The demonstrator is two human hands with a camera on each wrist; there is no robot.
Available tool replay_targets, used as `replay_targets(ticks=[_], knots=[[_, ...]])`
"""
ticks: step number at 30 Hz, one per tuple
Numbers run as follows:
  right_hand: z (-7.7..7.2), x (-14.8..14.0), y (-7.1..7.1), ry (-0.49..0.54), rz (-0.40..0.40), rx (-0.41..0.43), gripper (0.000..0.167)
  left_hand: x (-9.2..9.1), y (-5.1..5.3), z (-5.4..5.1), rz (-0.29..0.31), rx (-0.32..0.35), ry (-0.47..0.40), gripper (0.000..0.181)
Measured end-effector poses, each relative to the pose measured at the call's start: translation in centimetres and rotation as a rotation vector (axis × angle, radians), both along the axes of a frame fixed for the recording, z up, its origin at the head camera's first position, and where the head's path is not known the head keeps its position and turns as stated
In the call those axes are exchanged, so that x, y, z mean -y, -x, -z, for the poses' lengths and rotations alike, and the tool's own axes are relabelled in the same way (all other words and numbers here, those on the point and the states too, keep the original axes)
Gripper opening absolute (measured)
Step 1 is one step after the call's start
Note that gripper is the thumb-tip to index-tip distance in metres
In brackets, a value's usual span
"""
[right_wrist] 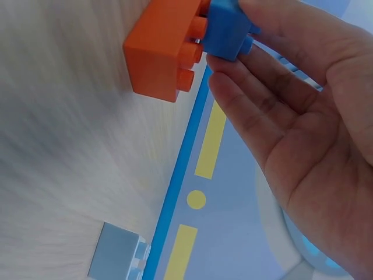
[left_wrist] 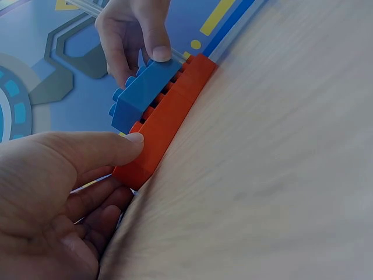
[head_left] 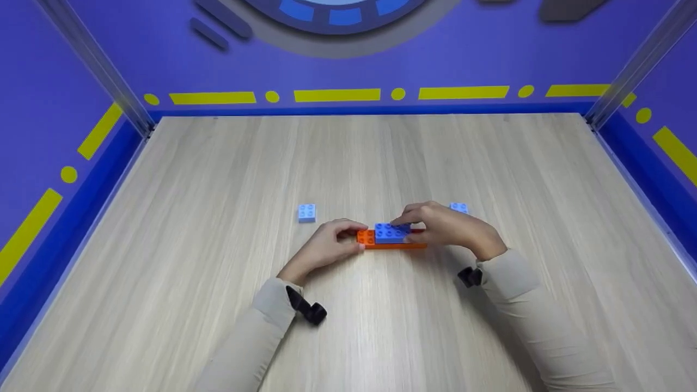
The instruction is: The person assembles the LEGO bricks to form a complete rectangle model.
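Observation:
A low orange row of toy building bricks (head_left: 366, 238) lies on the table; the left wrist view shows a faint seam (left_wrist: 185, 96) across its side. My left hand (head_left: 332, 242) pinches its left end between thumb and fingers. Over the row's middle is a longer blue brick (head_left: 389, 234), gripped at its right end by my right hand (head_left: 449, 223). Orange studs show beneath the blue brick (left_wrist: 143, 90) in the left wrist view, so it appears not fully seated. From the right wrist, bare studs (right_wrist: 185, 80) stand at the orange row's right end.
A light blue brick (head_left: 306, 213) with a few studs stands left of and behind my left hand. Another light blue brick (head_left: 459, 207) sits partly hidden behind my right hand. Purple panels (head_left: 348, 71) with yellow marks border the wooden tabletop (head_left: 348, 163).

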State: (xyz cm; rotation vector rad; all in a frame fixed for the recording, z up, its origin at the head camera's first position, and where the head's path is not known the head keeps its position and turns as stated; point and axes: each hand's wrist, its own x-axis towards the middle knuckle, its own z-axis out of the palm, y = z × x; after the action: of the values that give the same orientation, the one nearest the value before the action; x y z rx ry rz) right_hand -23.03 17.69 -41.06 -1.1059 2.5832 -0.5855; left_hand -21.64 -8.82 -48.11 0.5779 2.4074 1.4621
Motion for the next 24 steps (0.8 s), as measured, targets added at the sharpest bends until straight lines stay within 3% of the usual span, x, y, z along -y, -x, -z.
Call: replay_targets(ticks=[24], knots=[[-0.36, 0.33, 0.07, -0.024, -0.022, -0.015, 0.033, -0.02, -0.07, -0.09, -0.005, 0.025, -0.017, 0.041]])
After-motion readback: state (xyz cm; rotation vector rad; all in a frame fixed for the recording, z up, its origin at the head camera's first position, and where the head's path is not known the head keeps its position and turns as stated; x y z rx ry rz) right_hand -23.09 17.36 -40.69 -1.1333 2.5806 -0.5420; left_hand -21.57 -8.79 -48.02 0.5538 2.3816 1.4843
